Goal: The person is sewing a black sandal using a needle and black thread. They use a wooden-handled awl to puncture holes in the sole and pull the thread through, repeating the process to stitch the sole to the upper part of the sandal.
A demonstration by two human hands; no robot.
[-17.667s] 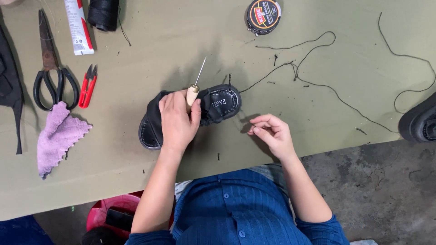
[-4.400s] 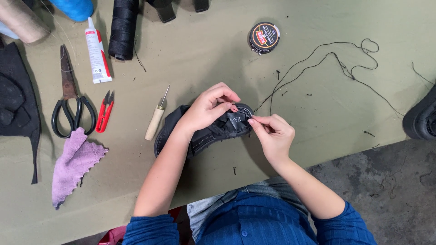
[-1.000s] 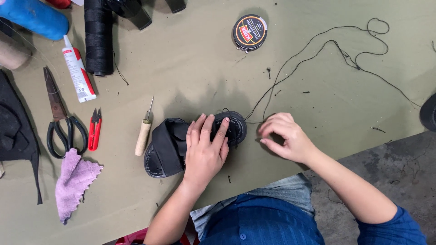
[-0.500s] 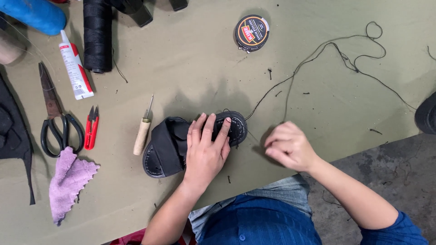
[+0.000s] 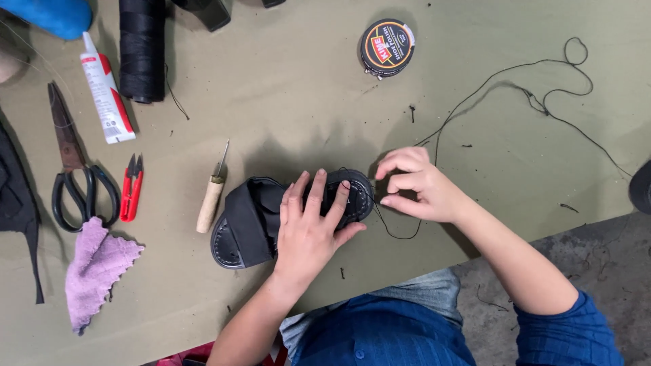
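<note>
Olive-green counter [image 5: 285, 88] carries one black strapped leather sandal [image 5: 251, 224], pressed flat under the left hand [image 5: 308, 230] with fingers spread. Right hand [image 5: 420, 186], its grip pinched shut, holds one thin black thread [image 5: 475, 102] beside the sandal; one wooden-handled awl [image 5: 211, 200] lies nearby.

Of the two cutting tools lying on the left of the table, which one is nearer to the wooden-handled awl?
The small red thread snips lie nearer to the awl. The large black-handled scissors lie beyond them, farther left, and are much longer.
</note>
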